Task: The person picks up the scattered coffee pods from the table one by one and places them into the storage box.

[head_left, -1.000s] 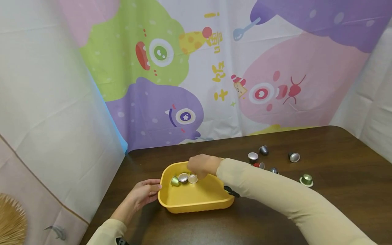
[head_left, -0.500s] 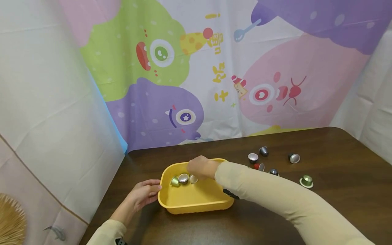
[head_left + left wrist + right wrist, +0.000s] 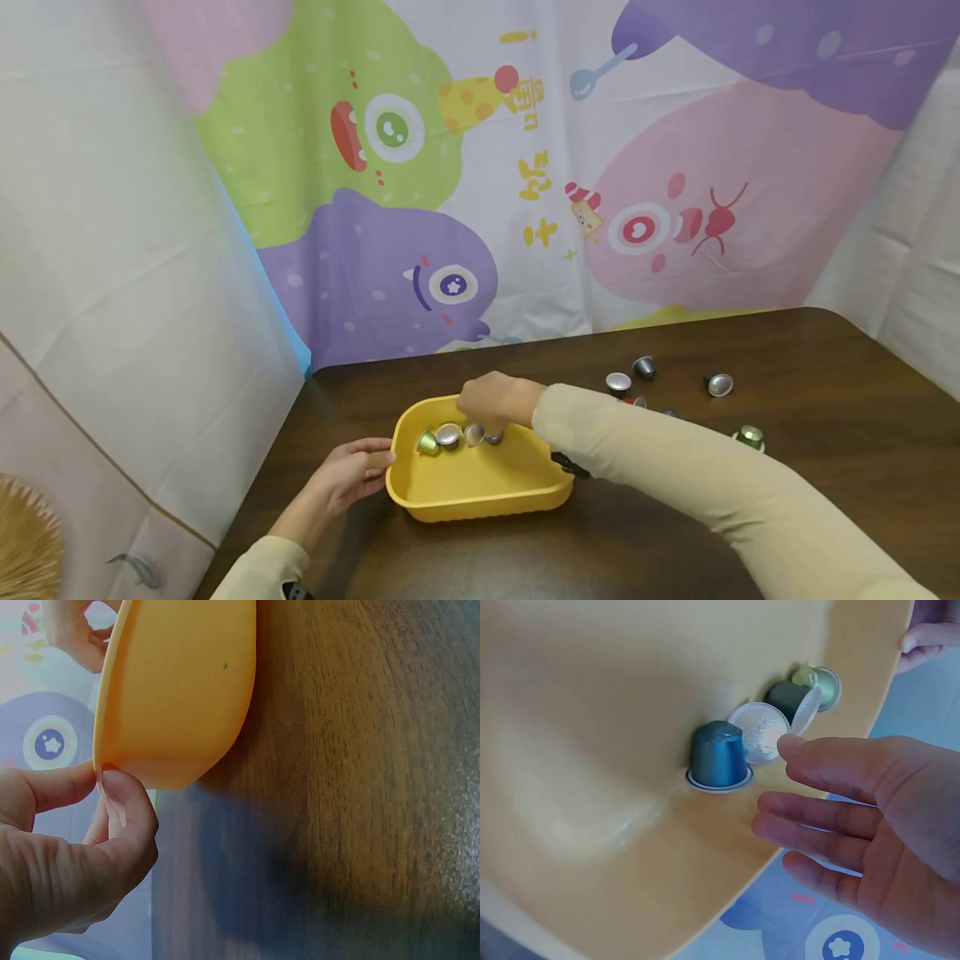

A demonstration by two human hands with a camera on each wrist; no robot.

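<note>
A yellow tray [image 3: 487, 506] stands on the dark wooden table. My left hand [image 3: 341, 477] pinches its left rim between thumb and finger, as the left wrist view also shows. Inside, along the far side, lie several coffee capsules: a green one [image 3: 428, 443], a dark one with a silver lid [image 3: 447, 434] and another with its silver lid showing [image 3: 474, 434]. Beside them a blue capsule [image 3: 718, 757] stands on its rim. My right hand [image 3: 885, 817] is over the tray next to these capsules, its fingers loosely extended, apart from the blue capsule and holding nothing.
More capsules lie on the table right of the tray, among them a silver-lidded one [image 3: 618, 382], a dark one [image 3: 644, 367], another at the right [image 3: 719, 384] and a green one [image 3: 750, 436]. My right sleeve [image 3: 660, 458] partly hides some. A patterned curtain [image 3: 540, 292] hangs behind.
The blue capsule has come into sight below my right hand, which has let it go in the tray. The neighbouring silver-lidded capsule has tilted slightly. My left hand stays on the rim.
</note>
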